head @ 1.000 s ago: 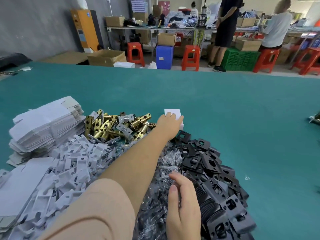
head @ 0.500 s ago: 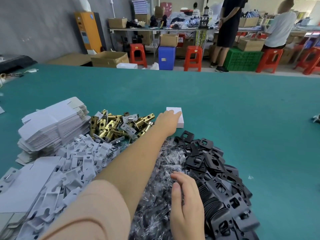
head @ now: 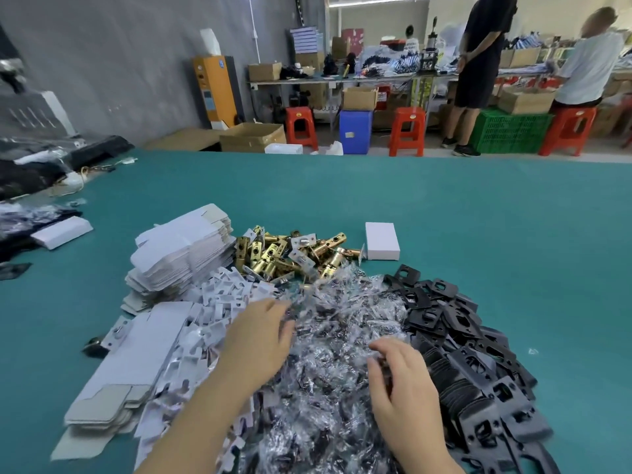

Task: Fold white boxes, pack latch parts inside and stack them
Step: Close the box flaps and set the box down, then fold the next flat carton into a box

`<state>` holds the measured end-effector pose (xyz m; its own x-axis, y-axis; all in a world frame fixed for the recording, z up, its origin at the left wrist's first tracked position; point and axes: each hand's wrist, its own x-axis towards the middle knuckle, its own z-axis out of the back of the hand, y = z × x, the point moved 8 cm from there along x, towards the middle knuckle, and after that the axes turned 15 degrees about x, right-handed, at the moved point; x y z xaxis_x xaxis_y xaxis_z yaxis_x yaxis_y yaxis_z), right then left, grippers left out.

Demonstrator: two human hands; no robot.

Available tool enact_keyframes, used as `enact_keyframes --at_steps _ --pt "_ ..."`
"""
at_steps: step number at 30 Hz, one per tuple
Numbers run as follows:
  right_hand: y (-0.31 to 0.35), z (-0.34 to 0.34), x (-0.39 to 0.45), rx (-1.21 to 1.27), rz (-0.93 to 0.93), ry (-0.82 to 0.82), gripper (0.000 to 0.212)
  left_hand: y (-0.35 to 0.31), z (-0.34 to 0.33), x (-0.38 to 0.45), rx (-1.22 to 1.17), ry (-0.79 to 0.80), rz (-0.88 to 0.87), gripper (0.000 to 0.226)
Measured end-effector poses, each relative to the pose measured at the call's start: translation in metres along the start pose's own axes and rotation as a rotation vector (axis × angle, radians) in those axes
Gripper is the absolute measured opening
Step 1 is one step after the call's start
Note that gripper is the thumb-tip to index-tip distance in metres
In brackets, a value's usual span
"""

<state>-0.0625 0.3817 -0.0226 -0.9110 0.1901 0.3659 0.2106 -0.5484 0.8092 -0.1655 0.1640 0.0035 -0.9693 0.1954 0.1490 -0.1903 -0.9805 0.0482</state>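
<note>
Both hands are resting on the heap of clear plastic packets [head: 342, 354] at the table's near edge: the left hand [head: 256, 340] is lying with fingers loosely spread, holding nothing I can see, and the right hand [head: 400, 381] is curling its fingers into the packets, though whether it is gripping one I cannot tell. Beyond them, toward the table's middle, the folded white box [head: 382, 241] is sitting beside the brass latches [head: 284, 254]

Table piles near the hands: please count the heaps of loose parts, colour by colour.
White plastic pieces: 1 heap
Brass latches: 1 heap
Clear bags: 1 heap
Black plates: 1 heap
Total: 4 heaps
</note>
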Motion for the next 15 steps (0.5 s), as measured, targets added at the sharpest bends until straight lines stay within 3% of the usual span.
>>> enact_keyframes --at_steps 3,7,11,13,15 --pt "-0.001 -0.004 0.0 -0.119 0.027 0.02 0.026 0.0 -0.02 -0.021 0.043 0.053 -0.063 0.048" --pt "0.005 -0.01 -0.001 -0.25 0.072 0.024 0.026 0.002 -0.004 -0.026 -0.027 -0.029 -0.1 0.048" --pt "0.006 -0.009 0.0 -0.253 0.084 0.006 0.022 0.058 0.036 -0.025 -0.204 -0.261 0.183 0.03" --pt "0.006 -0.009 -0.001 -0.236 0.083 0.005 0.02 0.103 0.041 -0.024 -0.097 -0.217 0.339 0.024" --pt "0.006 -0.009 -0.001 -0.222 0.077 -0.001 0.02 0.14 0.031 -0.022 0.122 -0.02 0.427 0.029"
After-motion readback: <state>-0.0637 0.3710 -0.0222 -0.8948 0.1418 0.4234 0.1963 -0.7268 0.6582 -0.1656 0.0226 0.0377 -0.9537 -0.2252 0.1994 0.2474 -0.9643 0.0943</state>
